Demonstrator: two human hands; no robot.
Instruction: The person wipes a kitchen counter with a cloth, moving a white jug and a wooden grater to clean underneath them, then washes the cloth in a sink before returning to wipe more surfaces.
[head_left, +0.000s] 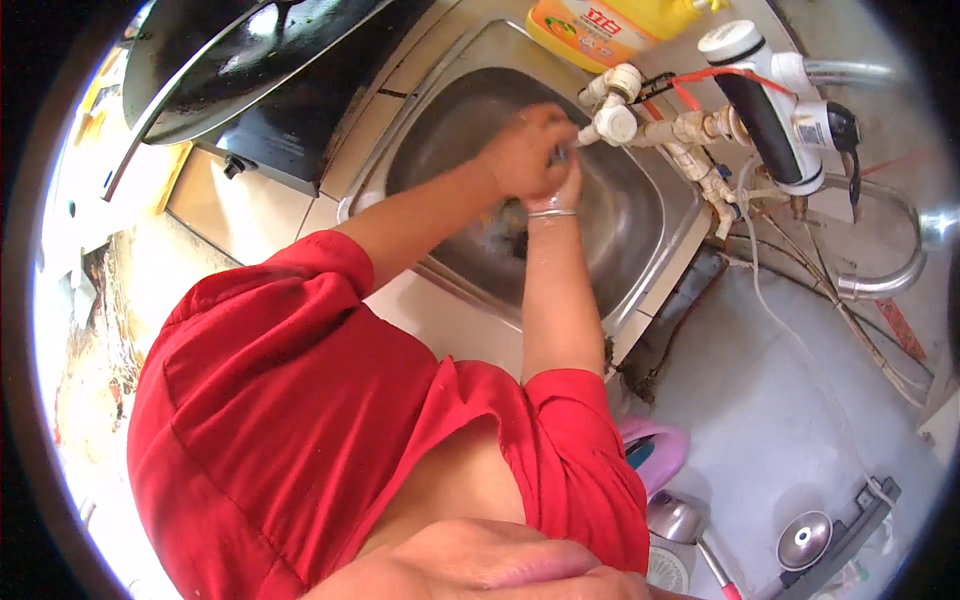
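My left hand (529, 146) is at the mouth of a white water tap (616, 120), over a stainless steel sink (630, 217). It overlaps my right hand (564, 187), whose skin looks wet. A thin silver bangle (552, 213) circles my right wrist. Something clear or grey glints between the two hands; whether it is water or a small object, I cannot tell. My fingers are blurred and partly hidden by each other. Beneath my forearms, small scraps (512, 225) lie near the dark drain at the bottom of the basin.
A yellow detergent jug (600, 34) stands behind the sink. To its right is a black-and-white electric water heater (769, 109) with pipes and a curved metal spout (892, 281). A black wok (247, 82) sits on the stove at left. A metal ladle (677, 517) hangs at lower right.
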